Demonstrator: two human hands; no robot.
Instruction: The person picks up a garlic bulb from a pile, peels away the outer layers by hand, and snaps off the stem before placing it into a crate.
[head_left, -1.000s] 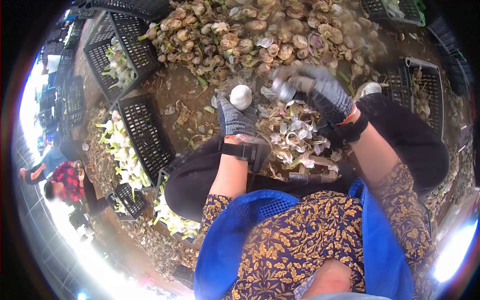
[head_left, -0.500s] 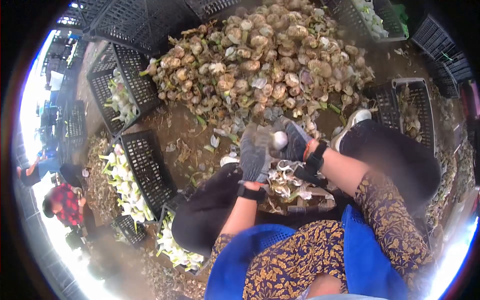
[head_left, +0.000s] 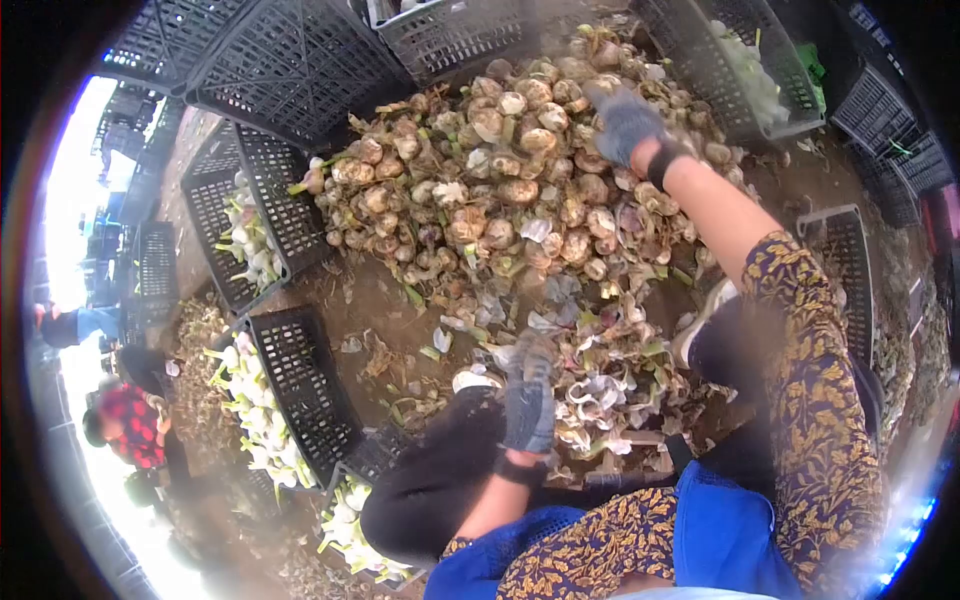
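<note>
Right hand [head_left: 625, 122], in a grey knit glove, is stretched out to the upper centre-right of the frame. It lies palm down on the far top of the pile of dirty garlic bulbs [head_left: 480, 200], with its fingers bent over the bulbs and touching them. I cannot tell whether one bulb is actually gripped.

Left hand [head_left: 528, 408], also gloved, is at lower centre above the knee. It is motion-blurred, so I cannot tell whether it is open or closed, or whether it holds anything. It is just beside the heap of loose skins [head_left: 600, 385] and near edge of the pile.

The pile fills the upper centre of the frame. The bulbs are brown and soil-stained, and some have stalks attached. The skins spread from its lower edge towards the person's legs.

At left centre stands a black mesh crate [head_left: 300, 380] with clean white bulbs [head_left: 245, 400] along its left side. A second crate [head_left: 285, 215] at upper left also holds white bulbs. Another crate [head_left: 690, 60] sits at upper right, touching the pile.

A blue apron [head_left: 720, 530] is at the bottom of the frame. Another person in a red top [head_left: 128, 428] is at the far left edge, well apart.
</note>
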